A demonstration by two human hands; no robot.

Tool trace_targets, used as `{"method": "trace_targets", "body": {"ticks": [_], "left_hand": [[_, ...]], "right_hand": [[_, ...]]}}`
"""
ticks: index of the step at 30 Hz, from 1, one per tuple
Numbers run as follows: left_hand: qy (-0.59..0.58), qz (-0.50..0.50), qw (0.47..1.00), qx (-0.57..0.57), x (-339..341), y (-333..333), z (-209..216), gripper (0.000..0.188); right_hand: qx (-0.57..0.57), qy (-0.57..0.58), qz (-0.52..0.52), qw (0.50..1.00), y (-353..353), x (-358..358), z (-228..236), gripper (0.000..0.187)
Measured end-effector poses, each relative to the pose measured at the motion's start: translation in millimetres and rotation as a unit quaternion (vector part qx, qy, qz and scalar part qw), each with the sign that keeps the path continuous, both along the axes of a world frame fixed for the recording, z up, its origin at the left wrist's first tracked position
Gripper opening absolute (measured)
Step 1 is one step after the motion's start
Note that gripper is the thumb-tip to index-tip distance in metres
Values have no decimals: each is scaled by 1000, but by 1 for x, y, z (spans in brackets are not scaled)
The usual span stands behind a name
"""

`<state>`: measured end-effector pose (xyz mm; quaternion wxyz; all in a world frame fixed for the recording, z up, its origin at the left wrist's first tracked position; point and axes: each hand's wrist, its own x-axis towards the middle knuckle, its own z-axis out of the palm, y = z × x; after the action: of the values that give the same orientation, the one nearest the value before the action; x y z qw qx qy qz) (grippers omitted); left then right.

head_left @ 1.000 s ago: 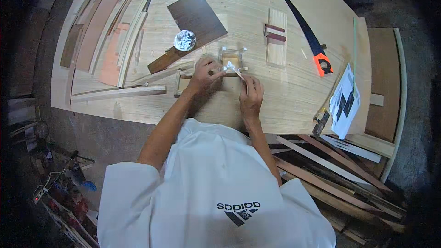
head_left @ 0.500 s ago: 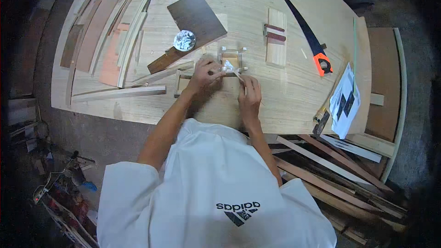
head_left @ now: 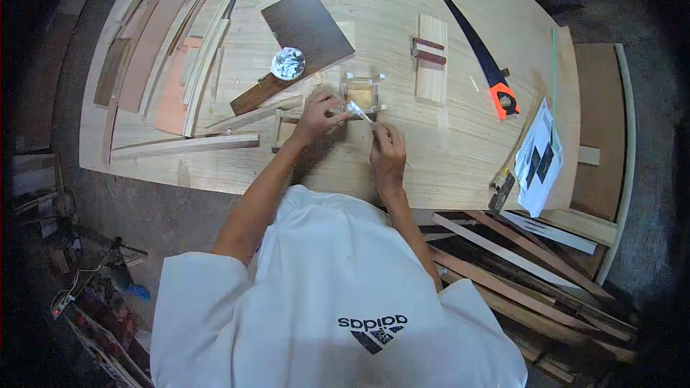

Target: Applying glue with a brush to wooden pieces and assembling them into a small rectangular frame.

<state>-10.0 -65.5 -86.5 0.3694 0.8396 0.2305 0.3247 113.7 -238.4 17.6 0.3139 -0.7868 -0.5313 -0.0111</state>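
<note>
My right hand (head_left: 389,152) is closed around a thin pale stick (head_left: 365,116); its far end carries something white, perhaps paste. My left hand (head_left: 322,116) has its fingers bent together close to that white end; what they pinch, if anything, is too small to make out. Just beyond both hands stands a small wooden frame (head_left: 373,92) with short posts at its corners and a pale panel inside. A second small wooden frame (head_left: 278,133) lies left of my left wrist, partly covered by it.
A shiny round dish (head_left: 288,63) rests on a dark brown board (head_left: 309,25). Wood strips (head_left: 208,65) fill the table's left. To the right lie a pale board (head_left: 431,82) with two dark red-handled tools (head_left: 431,59), a handsaw (head_left: 489,65) and a white cloth or bag (head_left: 539,162).
The stick's white end has moved slightly left toward my left fingers, uncovering more of the frame's inside. My right hand has shifted slightly left and down.
</note>
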Motion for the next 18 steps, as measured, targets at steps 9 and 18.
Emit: {"method": "trace_targets", "body": {"ticks": [9,18], "left_hand": [[-26,-26,985,169,-1,3,7,34],[-11,-18,999,41,1,-1,13,28]], "right_hand": [[-56,-81,-5,995,-4,0,-10,37],[-10,23,20,999,-4,1,-12,38]]}}
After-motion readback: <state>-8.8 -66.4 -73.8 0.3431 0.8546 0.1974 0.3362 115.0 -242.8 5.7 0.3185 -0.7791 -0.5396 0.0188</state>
